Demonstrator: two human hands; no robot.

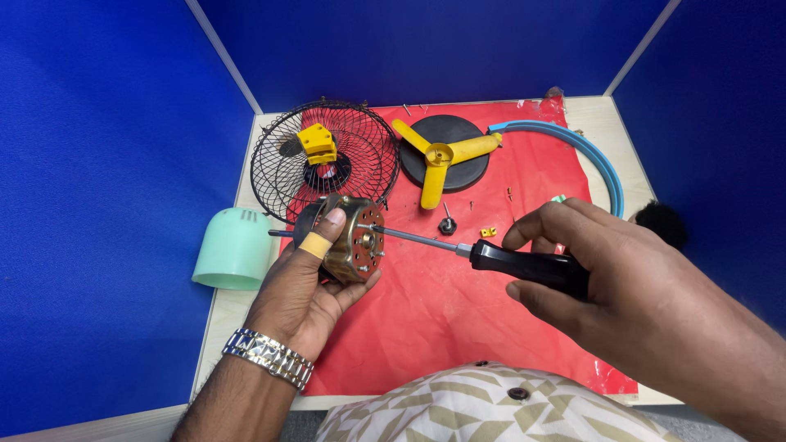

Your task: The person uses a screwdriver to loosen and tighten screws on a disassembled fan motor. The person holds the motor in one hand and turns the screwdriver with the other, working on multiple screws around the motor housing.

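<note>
1. A person's left hand [307,278], a yellow plaster on the thumb and a metal watch [268,357] at the wrist, cups a fan motor [354,237] just above the red cloth [442,319] spread over the table [225,307]; the grip is closed around the motor's body, thumb over the top, fingers beneath
2. The right hand [589,262] closes its grip on the black handle of a screwdriver [491,258]; the steel shank runs left, its tip meeting the motor's brass-coloured, red-spotted face
3. The motor looks dense and rigid, a stack of metal likely heavy for its bulk; the smooth outer casing seems the sound place to hold it, away from the thin shaft sticking out at the left and from the screws on the face
4. Behind, well apart from the hands: a black wire guard [323,160] with a yellow part [318,143] at its middle; a yellow three-bladed fan [440,157] lying on a black round base [446,151]; a blue curved rim [589,155]
5. A pale green cover [233,250] lies at the table's left edge, near the left hand; a small black knob [447,225] and loose screws dot the cloth
</note>
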